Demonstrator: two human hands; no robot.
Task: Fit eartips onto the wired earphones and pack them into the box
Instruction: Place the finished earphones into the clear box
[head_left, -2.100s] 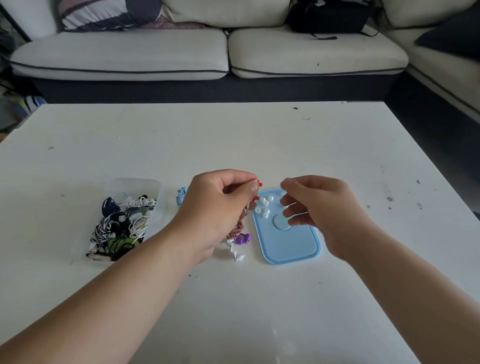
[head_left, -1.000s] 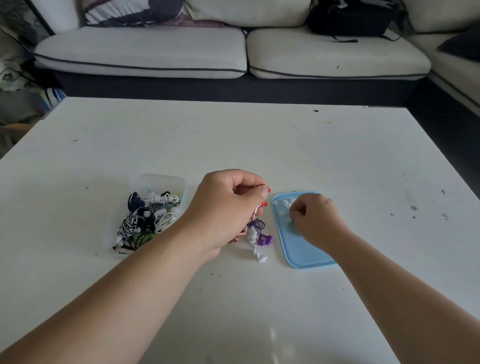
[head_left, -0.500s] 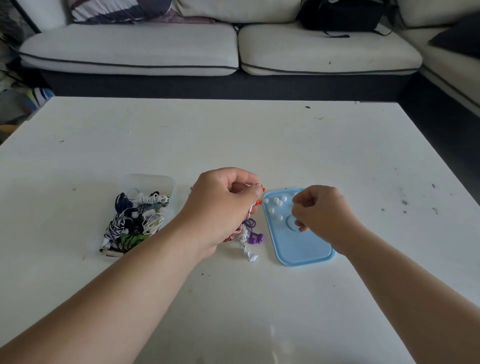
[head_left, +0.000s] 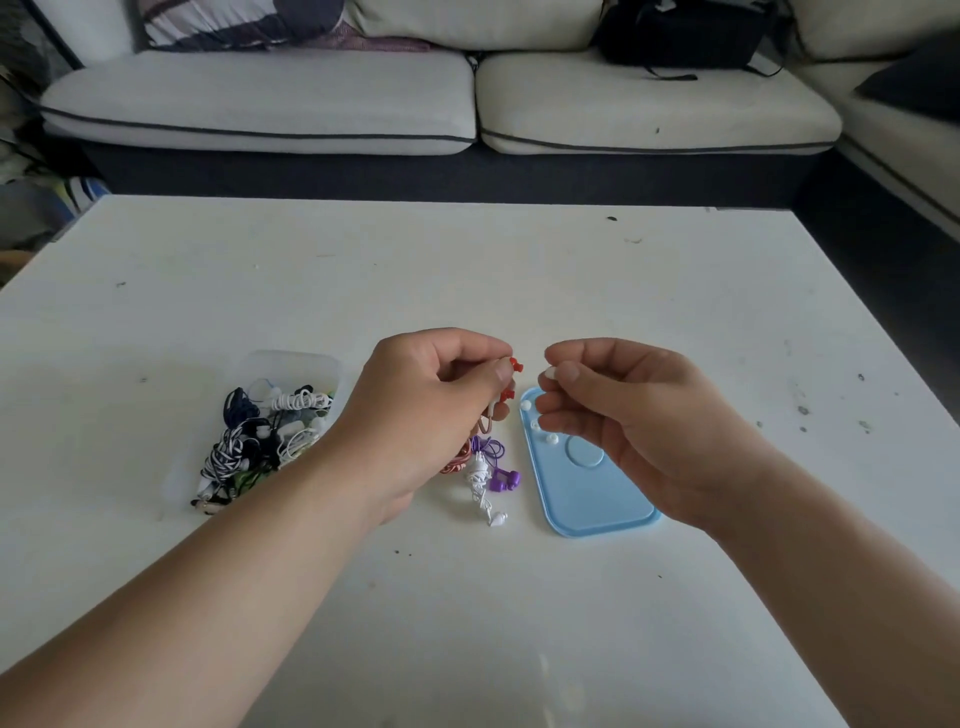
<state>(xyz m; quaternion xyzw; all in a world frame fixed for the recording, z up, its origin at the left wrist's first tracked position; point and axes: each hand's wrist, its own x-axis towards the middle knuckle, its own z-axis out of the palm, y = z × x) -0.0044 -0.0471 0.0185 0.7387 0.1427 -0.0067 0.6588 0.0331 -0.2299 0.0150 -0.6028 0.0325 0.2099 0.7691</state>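
Observation:
My left hand (head_left: 431, 410) grips a red wired earphone (head_left: 514, 365), its red bud poking out past my thumb and its coiled cable hanging below the fist. My right hand (head_left: 628, 421) pinches a small white eartip (head_left: 549, 372) between thumb and forefinger, a short gap to the right of the red bud. Below my hands a blue lid (head_left: 587, 483) lies on the table with a few loose white eartips (head_left: 550, 439) on its near-left part. A clear plastic box (head_left: 291, 364) left of my left hand holds several coiled earphones.
Purple earphones (head_left: 501, 480) and white earphones (head_left: 483, 486) lie loose between the box and the blue lid. The white table (head_left: 467, 270) stretches far in front; a sofa (head_left: 467, 98) runs behind it, with a black bag (head_left: 680, 36) on it.
My right hand has lifted off the blue lid with a white eartip pinched in it and risen level with the red bud. My left hand has stayed in place.

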